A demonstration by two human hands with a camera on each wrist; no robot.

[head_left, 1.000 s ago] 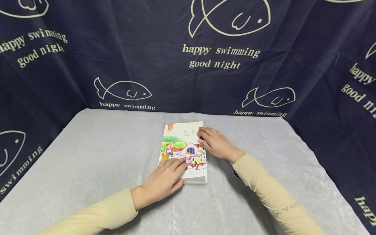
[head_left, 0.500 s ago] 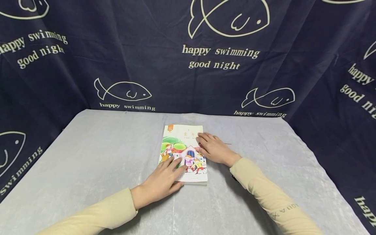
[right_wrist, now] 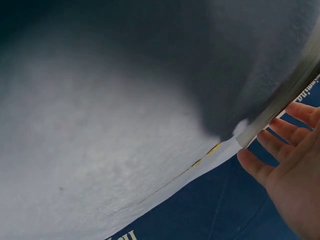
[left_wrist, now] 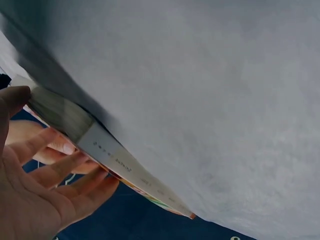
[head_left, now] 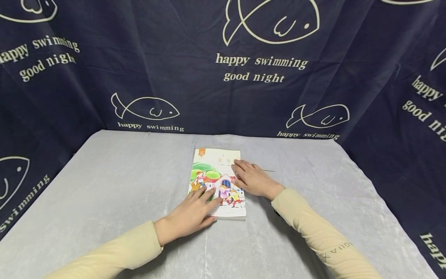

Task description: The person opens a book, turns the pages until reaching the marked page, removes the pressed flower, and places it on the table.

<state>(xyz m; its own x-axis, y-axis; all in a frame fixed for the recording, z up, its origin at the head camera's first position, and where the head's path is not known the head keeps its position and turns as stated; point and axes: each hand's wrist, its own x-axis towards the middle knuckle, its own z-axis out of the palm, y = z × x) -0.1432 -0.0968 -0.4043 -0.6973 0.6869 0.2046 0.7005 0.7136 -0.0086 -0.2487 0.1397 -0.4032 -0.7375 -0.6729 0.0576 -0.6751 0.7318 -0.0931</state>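
Note:
A paperback book point(head_left: 212, 182) with a colourful illustrated cover lies closed in the middle of the table. My left hand point(head_left: 191, 213) rests on the lower left of its cover, fingers spread and fairly straight. My right hand point(head_left: 254, 178) lies over the right edge, fingertips on the cover. In the left wrist view, the book's pale spine point(left_wrist: 112, 152) shows beside the left fingers. The right wrist view shows the right fingers point(right_wrist: 272, 145) extended along the page edges point(right_wrist: 292, 82). A thin dark strand with a yellowish part point(right_wrist: 214, 149) extends from the book; its kind is unclear.
A grey cloth point(head_left: 122, 186) covers the table. Behind and at both sides hang dark blue curtains point(head_left: 195, 89) with white fish drawings and lettering. A dark band is partly visible under the right sleeve point(head_left: 296, 209).
The raised cover has come down flat over the pages. My right hand has shifted slightly down along the edge, and the thin strand now shows beyond it. My left hand stays nearly still.

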